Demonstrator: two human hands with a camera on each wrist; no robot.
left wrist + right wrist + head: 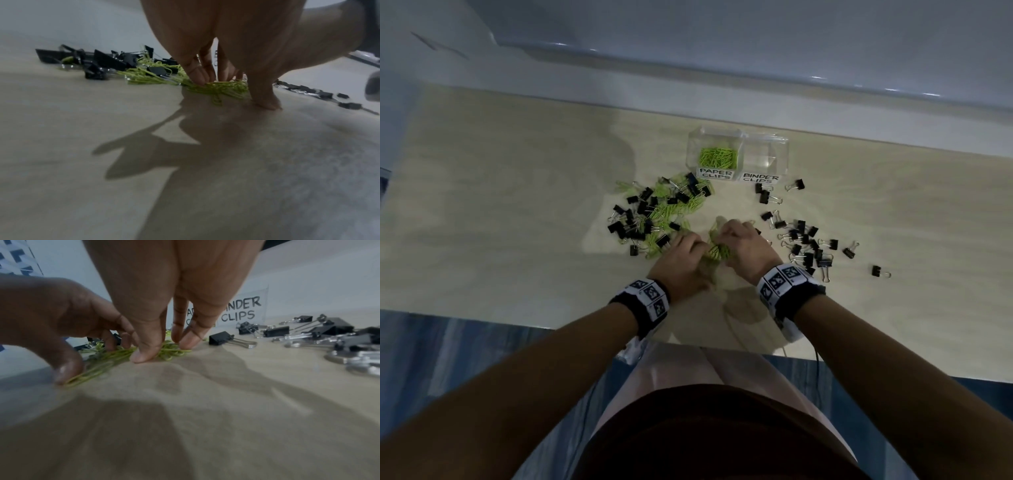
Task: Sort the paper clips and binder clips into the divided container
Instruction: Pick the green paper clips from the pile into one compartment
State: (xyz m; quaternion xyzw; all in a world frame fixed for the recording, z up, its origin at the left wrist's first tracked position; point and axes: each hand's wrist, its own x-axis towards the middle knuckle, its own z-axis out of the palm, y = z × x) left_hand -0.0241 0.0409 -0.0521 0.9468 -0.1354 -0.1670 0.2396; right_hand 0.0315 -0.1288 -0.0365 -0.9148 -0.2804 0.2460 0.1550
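A bunch of green paper clips (pixel 717 251) lies on the table between my two hands. My left hand (pixel 700 248) pinches its left side with curled fingers (pixel 198 79) and thumb. My right hand (pixel 724 240) pinches its right side; its fingertips (pixel 144 354) press the clips (pixel 170 351) onto the wood. The clear divided container (pixel 780 142) stands beyond, with green clips in the "PAPER CLIPS" half (pixel 719 157); the "BINDER CLIPS" half (pixel 765 159) looks empty.
A mixed heap of black binder clips and green paper clips (pixel 654 212) lies left of the hands. Several black binder clips (pixel 804 243) are scattered to the right, one (pixel 221 338) close to my right fingers. The table's near edge (pixel 517 322) is below my wrists.
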